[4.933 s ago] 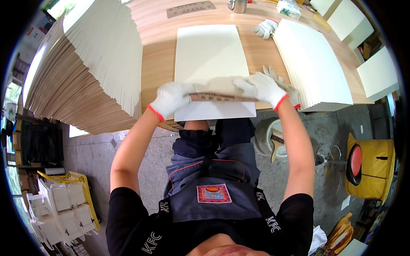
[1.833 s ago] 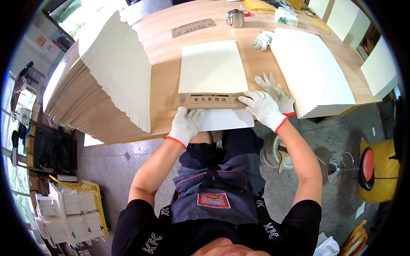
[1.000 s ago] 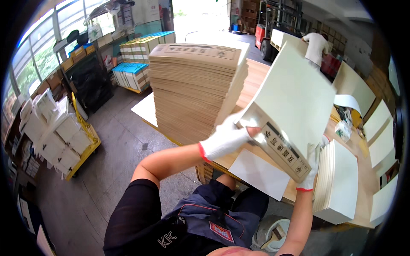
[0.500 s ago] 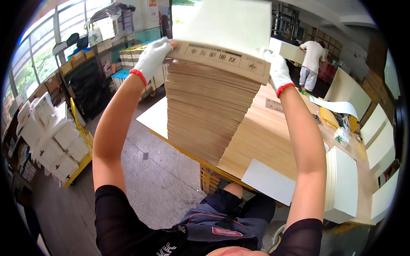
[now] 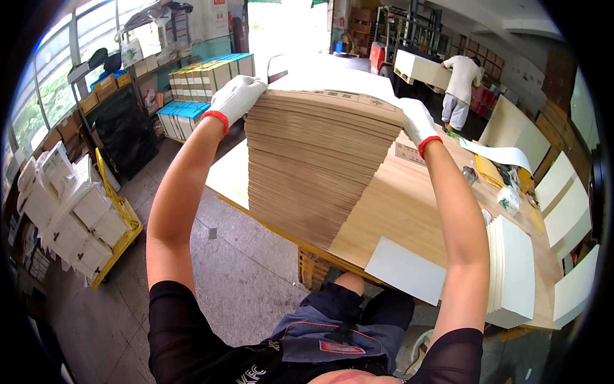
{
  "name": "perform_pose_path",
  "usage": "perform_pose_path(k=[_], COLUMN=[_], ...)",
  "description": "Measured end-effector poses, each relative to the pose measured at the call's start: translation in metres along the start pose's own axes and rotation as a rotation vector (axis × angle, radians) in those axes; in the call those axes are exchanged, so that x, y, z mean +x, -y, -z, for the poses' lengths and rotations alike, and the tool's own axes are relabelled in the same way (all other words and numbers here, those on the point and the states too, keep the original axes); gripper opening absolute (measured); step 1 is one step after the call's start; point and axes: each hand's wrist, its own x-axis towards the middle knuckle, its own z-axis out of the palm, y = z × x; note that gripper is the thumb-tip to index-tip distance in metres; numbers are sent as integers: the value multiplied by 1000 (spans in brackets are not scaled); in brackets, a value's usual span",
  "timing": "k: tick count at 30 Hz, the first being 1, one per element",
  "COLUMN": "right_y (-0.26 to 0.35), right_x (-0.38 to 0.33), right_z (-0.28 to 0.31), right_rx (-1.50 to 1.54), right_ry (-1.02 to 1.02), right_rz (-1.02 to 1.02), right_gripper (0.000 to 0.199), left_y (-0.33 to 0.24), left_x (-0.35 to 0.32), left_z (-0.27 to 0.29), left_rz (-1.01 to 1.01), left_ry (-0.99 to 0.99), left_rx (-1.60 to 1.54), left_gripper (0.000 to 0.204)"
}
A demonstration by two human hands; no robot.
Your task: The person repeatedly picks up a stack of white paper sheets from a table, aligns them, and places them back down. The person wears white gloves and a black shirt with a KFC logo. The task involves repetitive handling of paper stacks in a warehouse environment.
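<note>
Seen from above, both arms reaching up and out. Left hand [image 5: 238, 97] in a white glove pressing flat on the far left top corner of a tall stack of brown cardboard sheets [image 5: 313, 160]; right hand [image 5: 416, 120] gripping its right top edge. Stack standing on a wooden table [image 5: 409, 205], a white sheet [image 5: 404, 270] lying nearer.

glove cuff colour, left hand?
Red cuff on a white knit glove; the left hand rests on top of the cardboard stack. Head view.
</note>
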Motion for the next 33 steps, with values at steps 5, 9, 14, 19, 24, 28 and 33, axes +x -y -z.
perform_pose_path(k=[5,9,14,19,24,28,33], right_y=[-17,1,-45,-87,-97,-105,-112], right_x=[7,-88,-244,-380,-446,-476,-508], right_z=[-6,-13,-21,-19,13,27,32], right_rx=[171,885,741,736,653,695,797], right_ry=[-52,-6,194,226,322,301,224], right_rz=[14,-241,-373,-653,-753,-800,-835], right_gripper=[32,42,42,38,37,33,29], left_y=[42,9,-91,-222,-343,-416,-483], left_x=[17,-23,-121,-214,-282,-308,-310], left_z=[5,-17,-90,-189,-283,-338,-363], left_rz=[-217,-645,-1174,-1416,-1453,-1543,-1674], left_ry=[-29,-708,-516,-12,362,386,548], left_rx=[-241,-31,-384,-499,-521,-531,-505], left_gripper=[49,52,50,47,65,59,50])
